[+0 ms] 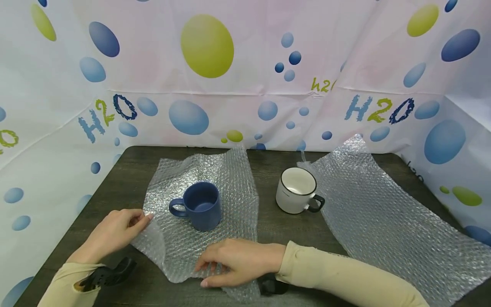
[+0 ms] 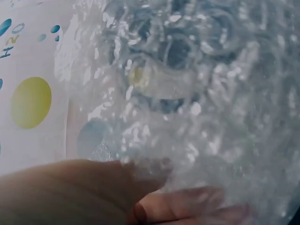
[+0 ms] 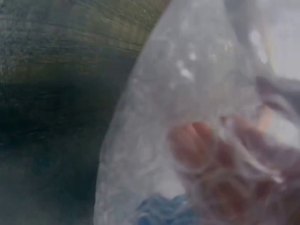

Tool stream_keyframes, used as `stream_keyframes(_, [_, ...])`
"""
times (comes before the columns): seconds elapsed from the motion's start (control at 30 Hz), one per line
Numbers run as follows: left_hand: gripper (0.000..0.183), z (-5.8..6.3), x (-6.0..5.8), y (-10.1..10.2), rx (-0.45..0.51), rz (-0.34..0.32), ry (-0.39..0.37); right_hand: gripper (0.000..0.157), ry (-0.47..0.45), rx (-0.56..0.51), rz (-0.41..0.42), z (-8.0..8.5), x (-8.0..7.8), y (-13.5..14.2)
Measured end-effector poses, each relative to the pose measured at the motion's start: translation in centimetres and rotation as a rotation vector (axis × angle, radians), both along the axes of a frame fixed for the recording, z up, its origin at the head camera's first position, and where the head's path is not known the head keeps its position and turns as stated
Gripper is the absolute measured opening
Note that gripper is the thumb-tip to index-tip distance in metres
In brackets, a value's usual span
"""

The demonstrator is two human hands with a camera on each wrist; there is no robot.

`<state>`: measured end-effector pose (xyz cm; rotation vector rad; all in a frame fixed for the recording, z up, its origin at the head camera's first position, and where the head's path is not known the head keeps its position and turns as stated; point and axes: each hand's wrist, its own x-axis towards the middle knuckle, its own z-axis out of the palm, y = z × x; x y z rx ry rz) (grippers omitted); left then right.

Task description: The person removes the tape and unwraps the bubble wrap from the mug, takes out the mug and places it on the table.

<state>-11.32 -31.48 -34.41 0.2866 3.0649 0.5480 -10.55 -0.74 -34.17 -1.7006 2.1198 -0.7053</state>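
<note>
A blue mug [image 1: 202, 209] stands upright on a sheet of clear bubble wrap [image 1: 238, 213] on the dark table, its handle pointing left. My left hand [image 1: 119, 228] pinches the left edge of this sheet between thumb and fingers, and that edge is slightly raised. In the left wrist view, the bubble wrap [image 2: 225, 122] covers most of the scene in front of the fingertips. Over the sheet's front part lies my right hand [image 1: 238, 260], fingers loosely bent, thumb apart. Through blurred bubble wrap [image 3: 140, 140], its fingertips [image 3: 192, 143] show in the right wrist view.
A white mug [image 1: 295, 192] with a black rim and black handle stands right of the sheet. Further right, a second bubble wrap sheet [image 1: 383, 221] spreads past the table's edge. A patterned curtain [image 1: 245, 64] hangs behind the dark table [image 1: 119, 183].
</note>
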Motion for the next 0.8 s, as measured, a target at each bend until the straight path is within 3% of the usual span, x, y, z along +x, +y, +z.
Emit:
stream_keyframes(0.17, [0.031, 0.4, -0.1, 0.0, 0.003, -0.03, 0.008, 0.029, 0.001, -0.004, -0.011, 0.2, -0.1, 0.2])
stream_keyframes(0.33, [0.027, 1.7, -0.4, 0.4, 0.027, -0.078, 0.062, 0.031, -0.037, -0.012, -0.06, 1.1, -0.5, 0.9])
stream_keyframes(0.47, [0.029, 3.0, -0.7, 1.7, 0.042, -0.094, 0.094, 0.032, -0.071, -0.023, -0.096, 1.7, -0.8, 1.9])
stream_keyframes(0.8, [0.023, 5.9, -0.6, 5.0, 0.125, -0.176, 0.12, 0.029, -0.032, -0.025, -0.161, 1.9, -1.2, 4.4])
